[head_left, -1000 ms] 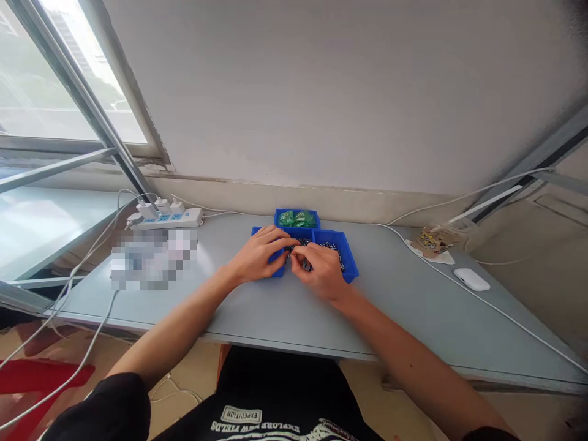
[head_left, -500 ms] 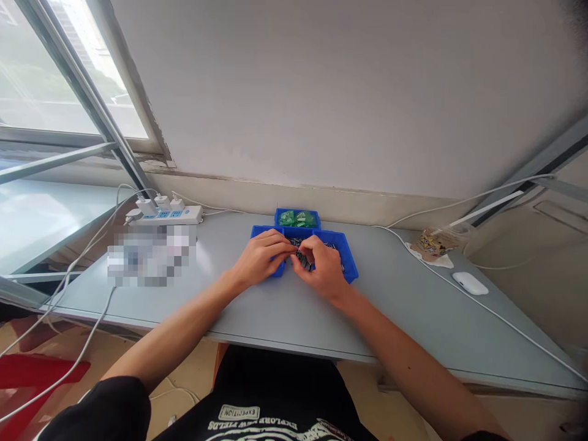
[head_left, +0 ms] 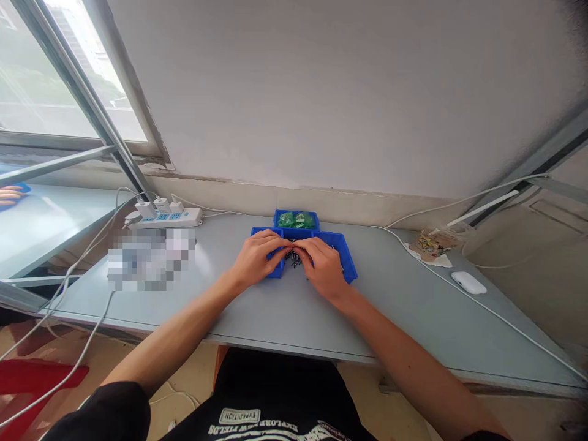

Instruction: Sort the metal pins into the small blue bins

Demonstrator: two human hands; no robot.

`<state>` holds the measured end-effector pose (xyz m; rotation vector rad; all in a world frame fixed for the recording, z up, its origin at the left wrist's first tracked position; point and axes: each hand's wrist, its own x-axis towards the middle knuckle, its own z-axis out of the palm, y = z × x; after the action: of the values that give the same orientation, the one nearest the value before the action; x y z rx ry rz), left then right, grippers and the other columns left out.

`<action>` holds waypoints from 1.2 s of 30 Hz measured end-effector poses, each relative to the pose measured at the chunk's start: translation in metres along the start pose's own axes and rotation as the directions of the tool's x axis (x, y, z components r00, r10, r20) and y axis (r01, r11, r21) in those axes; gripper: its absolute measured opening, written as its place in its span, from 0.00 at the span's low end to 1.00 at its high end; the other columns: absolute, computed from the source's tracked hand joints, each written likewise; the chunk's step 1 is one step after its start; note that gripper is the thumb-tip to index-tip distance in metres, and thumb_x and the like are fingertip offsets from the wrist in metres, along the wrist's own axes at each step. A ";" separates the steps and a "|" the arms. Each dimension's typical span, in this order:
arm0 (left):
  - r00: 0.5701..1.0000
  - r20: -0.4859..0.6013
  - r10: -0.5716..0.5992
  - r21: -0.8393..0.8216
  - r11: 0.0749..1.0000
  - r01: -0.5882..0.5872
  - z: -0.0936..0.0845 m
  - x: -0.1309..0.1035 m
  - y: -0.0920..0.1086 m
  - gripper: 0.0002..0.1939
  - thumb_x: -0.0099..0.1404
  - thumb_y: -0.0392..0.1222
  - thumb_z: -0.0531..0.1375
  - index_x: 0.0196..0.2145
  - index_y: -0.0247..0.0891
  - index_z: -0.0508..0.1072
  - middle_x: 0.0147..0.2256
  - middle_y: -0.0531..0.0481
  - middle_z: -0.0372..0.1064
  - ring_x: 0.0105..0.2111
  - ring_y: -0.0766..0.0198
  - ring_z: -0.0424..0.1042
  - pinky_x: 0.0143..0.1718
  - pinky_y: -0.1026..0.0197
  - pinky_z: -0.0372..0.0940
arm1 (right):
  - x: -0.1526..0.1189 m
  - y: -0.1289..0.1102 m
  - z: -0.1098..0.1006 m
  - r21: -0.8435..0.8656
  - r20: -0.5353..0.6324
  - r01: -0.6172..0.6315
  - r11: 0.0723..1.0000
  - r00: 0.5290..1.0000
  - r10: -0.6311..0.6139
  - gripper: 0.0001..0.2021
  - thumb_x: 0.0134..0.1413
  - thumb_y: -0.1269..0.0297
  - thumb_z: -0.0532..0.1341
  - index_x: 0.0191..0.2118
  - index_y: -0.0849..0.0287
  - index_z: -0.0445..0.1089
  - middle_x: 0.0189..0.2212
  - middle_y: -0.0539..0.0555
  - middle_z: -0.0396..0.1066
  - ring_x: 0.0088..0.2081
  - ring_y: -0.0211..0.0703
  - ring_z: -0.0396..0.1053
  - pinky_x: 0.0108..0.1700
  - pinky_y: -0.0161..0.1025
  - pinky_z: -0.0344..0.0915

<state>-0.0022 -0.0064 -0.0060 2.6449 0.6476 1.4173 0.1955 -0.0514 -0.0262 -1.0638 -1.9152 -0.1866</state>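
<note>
My left hand (head_left: pixel 258 257) and my right hand (head_left: pixel 321 264) meet fingertip to fingertip above a pile of small dark metal pieces (head_left: pixel 293 258), which look like screws. Both hands are closed in a pinch; whatever lies between the fingertips is too small to make out. Beneath my left hand is a blue bin (head_left: pixel 267 231), partly covered. Another blue bin (head_left: pixel 348 260) sits to the right, half hidden by my right hand, with small parts inside. Behind them, a blue bin (head_left: pixel 296 213) holds green plastic packets (head_left: pixel 303 220).
A white power strip (head_left: pixel 186 217) with plugged-in chargers lies at the back left, beside a pixelated patch. On the right are a white earphone case (head_left: pixel 468 282), a clear cup (head_left: pixel 436 239) on a napkin and a white cable (head_left: pixel 496 315). At far left another person's hand (head_left: pixel 10 195) shows.
My right hand's fingers have straightened and come against my left fingertips. My left hand has barely moved. Another person's hand has appeared at the far left.
</note>
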 end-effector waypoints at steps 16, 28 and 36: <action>0.995 0.095 -0.021 0.062 0.998 0.015 -0.004 0.001 0.000 0.12 0.76 0.45 0.56 0.41 0.40 0.78 0.37 0.47 0.79 0.38 0.60 0.75 0.44 0.56 0.69 | 0.001 -0.004 -0.001 0.006 -0.007 -0.019 1.000 1.000 0.019 0.09 0.73 0.65 0.55 0.42 0.56 0.72 0.37 0.54 0.77 0.39 0.41 0.74 0.43 0.38 0.67; 0.995 0.083 0.048 0.047 0.998 -0.052 -0.003 0.001 0.000 0.10 0.76 0.42 0.57 0.41 0.38 0.78 0.36 0.48 0.79 0.36 0.62 0.74 0.42 0.58 0.68 | 0.002 -0.002 -0.001 0.002 -0.019 0.012 1.000 1.000 -0.012 0.11 0.74 0.62 0.54 0.39 0.56 0.71 0.33 0.53 0.75 0.36 0.42 0.72 0.40 0.39 0.66; 0.998 0.060 0.011 0.079 0.997 -0.016 -0.004 0.000 0.000 0.10 0.76 0.43 0.58 0.40 0.39 0.78 0.34 0.49 0.78 0.35 0.62 0.74 0.40 0.58 0.65 | 0.000 -0.002 0.000 0.027 -0.026 -0.016 0.999 1.000 0.017 0.08 0.73 0.61 0.56 0.50 0.54 0.70 0.40 0.54 0.78 0.39 0.44 0.75 0.41 0.40 0.68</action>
<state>-0.0051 -0.0067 -0.0036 2.7459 0.6951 1.3376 0.1936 -0.0522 -0.0256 -1.0544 -1.8801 -0.1637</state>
